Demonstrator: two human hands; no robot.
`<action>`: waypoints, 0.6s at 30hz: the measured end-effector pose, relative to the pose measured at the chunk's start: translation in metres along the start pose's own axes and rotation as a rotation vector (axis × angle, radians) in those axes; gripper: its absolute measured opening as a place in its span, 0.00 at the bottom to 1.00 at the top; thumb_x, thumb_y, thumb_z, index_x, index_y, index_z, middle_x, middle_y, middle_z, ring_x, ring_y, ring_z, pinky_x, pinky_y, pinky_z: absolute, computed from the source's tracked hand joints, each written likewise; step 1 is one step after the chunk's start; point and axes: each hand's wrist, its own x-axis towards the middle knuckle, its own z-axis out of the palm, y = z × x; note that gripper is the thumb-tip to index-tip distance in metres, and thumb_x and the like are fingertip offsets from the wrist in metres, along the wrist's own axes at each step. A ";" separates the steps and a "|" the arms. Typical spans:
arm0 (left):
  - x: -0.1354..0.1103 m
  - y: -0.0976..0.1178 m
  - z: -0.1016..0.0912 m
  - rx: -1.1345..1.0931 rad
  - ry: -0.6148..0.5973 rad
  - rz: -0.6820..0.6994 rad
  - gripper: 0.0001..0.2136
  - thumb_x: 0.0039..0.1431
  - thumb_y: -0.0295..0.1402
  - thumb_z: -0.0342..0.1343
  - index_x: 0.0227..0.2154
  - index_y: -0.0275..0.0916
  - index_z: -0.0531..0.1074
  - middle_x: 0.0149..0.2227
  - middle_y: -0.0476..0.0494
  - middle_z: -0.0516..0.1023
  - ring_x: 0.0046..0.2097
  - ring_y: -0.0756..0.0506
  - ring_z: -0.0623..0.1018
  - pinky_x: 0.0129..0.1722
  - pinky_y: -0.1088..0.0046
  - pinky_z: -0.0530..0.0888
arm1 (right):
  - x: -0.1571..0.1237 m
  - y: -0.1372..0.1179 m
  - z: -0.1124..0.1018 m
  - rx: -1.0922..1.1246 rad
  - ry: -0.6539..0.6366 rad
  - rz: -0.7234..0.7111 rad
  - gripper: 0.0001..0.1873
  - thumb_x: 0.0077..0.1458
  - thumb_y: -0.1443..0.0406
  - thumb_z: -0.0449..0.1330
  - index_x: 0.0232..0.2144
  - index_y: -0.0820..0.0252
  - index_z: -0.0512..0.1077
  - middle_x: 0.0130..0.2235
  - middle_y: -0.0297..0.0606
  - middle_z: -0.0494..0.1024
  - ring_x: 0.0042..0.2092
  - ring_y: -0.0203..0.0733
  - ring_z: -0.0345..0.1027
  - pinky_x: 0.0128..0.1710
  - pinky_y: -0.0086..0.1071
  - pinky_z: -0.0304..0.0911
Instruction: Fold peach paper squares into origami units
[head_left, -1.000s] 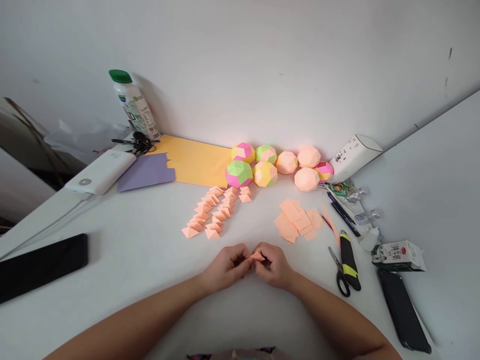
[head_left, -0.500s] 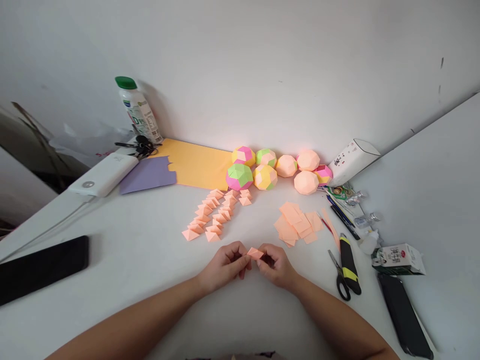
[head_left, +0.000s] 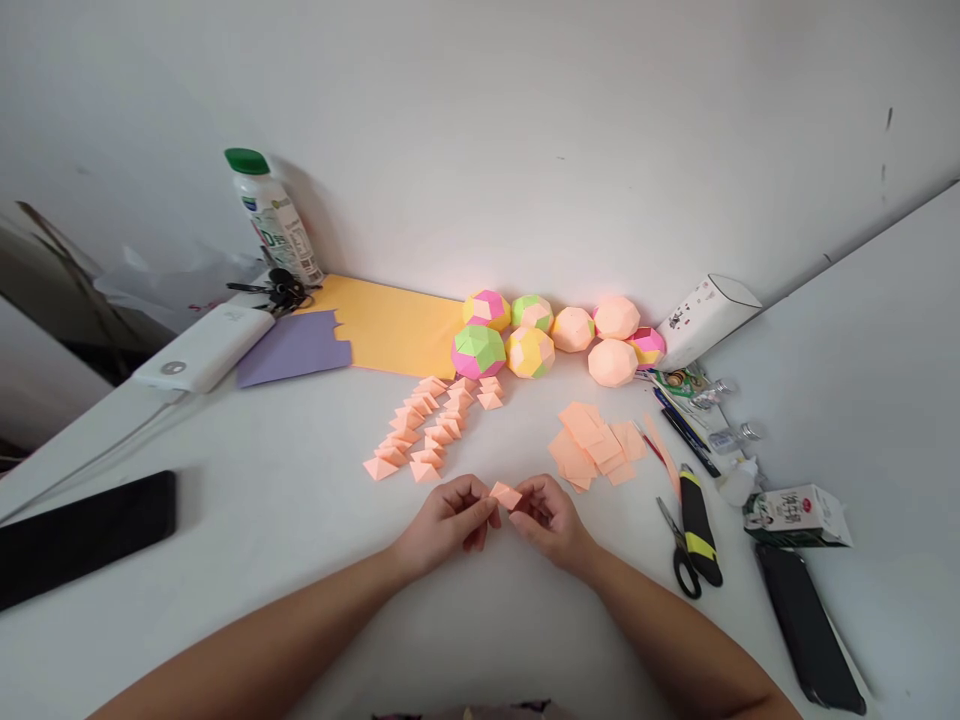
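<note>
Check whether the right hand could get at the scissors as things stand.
Probably yes: the scissors lie just beside the right hand, nothing between, though it pinches a peach paper piece.

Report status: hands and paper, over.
Left hand and right hand both pinching the peach paper piece. Folded units and flat squares lie beyond, untouched. Scissors to the right, apart.

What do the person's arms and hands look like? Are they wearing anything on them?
The left forearm and the right forearm are bare right down to the bottom edge of the picture, so no sleeves show. The left hand and the right hand are bare too: no gloves, and no watch, bracelet or ring that I can see.
</note>
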 end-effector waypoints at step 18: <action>0.000 0.002 0.005 0.120 0.025 -0.044 0.16 0.59 0.45 0.48 0.29 0.36 0.69 0.22 0.50 0.72 0.20 0.52 0.70 0.20 0.77 0.65 | 0.004 -0.002 0.002 -0.300 0.106 -0.390 0.03 0.53 0.68 0.58 0.29 0.58 0.72 0.31 0.40 0.75 0.32 0.39 0.69 0.28 0.31 0.66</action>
